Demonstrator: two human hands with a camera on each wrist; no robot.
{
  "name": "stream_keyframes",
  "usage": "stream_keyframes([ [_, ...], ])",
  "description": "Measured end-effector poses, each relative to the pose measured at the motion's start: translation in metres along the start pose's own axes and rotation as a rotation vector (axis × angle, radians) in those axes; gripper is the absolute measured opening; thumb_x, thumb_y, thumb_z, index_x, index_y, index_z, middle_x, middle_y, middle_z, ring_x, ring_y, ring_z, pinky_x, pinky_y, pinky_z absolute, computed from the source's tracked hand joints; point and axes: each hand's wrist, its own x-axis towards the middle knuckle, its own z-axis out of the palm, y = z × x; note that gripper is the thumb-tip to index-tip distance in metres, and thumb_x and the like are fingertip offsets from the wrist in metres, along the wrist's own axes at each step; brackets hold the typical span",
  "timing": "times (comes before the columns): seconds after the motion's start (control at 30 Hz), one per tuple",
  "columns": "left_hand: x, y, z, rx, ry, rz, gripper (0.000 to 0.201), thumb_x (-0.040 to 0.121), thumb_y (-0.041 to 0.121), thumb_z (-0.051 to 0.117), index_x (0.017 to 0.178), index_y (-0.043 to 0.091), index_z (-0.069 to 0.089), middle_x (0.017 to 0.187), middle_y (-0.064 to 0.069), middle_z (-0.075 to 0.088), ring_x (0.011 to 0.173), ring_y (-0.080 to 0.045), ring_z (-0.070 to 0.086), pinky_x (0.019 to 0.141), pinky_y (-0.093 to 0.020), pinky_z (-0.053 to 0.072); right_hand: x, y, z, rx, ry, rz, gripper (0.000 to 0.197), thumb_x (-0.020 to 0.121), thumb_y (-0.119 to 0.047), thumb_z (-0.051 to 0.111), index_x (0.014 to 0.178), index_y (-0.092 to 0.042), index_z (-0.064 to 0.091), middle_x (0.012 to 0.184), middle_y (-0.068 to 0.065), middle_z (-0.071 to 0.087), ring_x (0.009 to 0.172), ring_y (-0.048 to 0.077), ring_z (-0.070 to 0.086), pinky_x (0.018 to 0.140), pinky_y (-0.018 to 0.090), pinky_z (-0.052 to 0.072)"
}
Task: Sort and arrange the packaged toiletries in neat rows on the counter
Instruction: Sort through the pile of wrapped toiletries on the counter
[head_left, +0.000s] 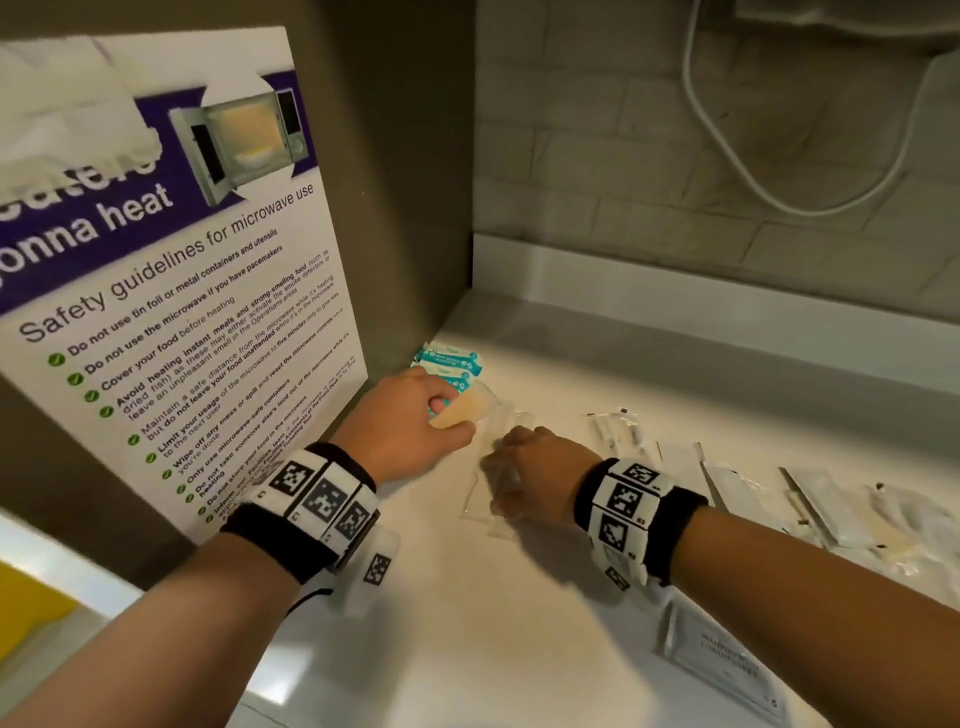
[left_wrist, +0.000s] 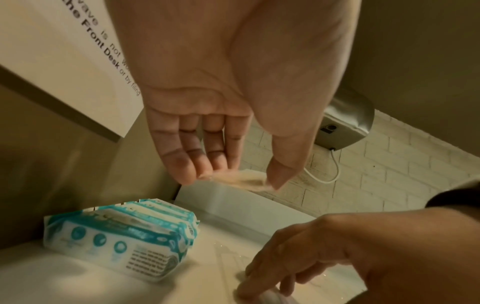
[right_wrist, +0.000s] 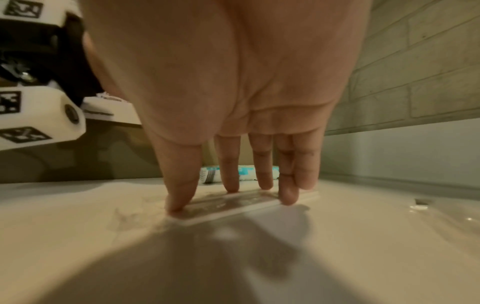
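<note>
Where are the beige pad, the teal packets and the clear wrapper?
beige pad (head_left: 466, 409), head view, its middle.
teal packets (left_wrist: 111, 246), left wrist view, front face.
clear wrapper (right_wrist: 233, 202), right wrist view, top surface.
</note>
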Motion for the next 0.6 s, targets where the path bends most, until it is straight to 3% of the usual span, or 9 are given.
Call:
stream_keyframes([
  [0.33,0.013,-0.001,-0.002,-0.002,0.028,0.017,0.040,0.077,0.040,0.075,0.111,0.022,0.068,0.107,0.005,0.061,0.085,-0.013,0.061,0.081,-0.029,0.052,0.040,0.011,-0.024,0.066,0.052,0.067,0.050,0.079,-0.048,0.066,0.126,-0.031,0.059,0.129,0.003,0.053,0.119,0.026,0.050,0.099,0.043,0.046],
  [0.47,0.017,-0.001,0.003,0.004,0.001,0.011,0.044,0.076,0.044,0.075,0.114,0.023,0.068,0.106,0.006,0.060,0.081,-0.011,0.060,0.080,-0.030,0.053,0.041,0.015,-0.023,0.051,0.022,0.032,0.039,0.082,-0.048,0.063,0.113,-0.025,0.066,0.125,0.005,0.057,0.116,0.029,0.051,0.098,0.043,0.046],
  [0.53,0.017,0.001,0.004,0.007,-0.017,0.018,0.045,0.077,0.044,0.074,0.116,0.023,0.066,0.107,0.007,0.059,0.080,-0.009,0.058,0.077,-0.025,0.050,0.038,0.021,-0.022,0.078,0.020,0.026,0.042,0.085,-0.046,0.061,0.119,-0.021,0.063,0.131,0.005,0.054,0.119,0.029,0.051,0.102,0.041,0.043],
  [0.6,0.016,0.004,0.004,0.009,-0.035,0.032,0.044,0.079,0.044,0.074,0.116,0.024,0.065,0.106,0.007,0.059,0.081,-0.008,0.056,0.075,-0.022,0.046,0.030,0.030,-0.022,0.123,0.045,0.003,0.053,0.088,-0.042,0.061,0.136,-0.021,0.051,0.146,0.004,0.043,0.132,0.025,0.042,0.112,0.037,0.034],
])
